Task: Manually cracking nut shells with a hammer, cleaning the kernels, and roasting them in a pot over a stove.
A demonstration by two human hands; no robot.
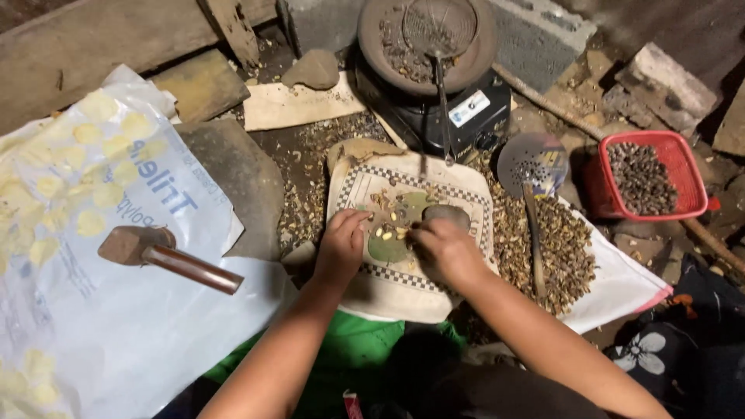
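Kernels [386, 233] on checkered cloth [458, 190], dirt floor [272, 147]

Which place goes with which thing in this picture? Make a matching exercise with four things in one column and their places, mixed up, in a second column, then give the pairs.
Things
1. red basket
2. hammer
3. wire strainer
4. flat stone

Places
A. on the white plastic sack at the left
B. on the round pan at the top
C. under the fingers of both hands
D. at the right, filled with dark nuts

Pairs: 1-D, 2-A, 3-B, 4-C
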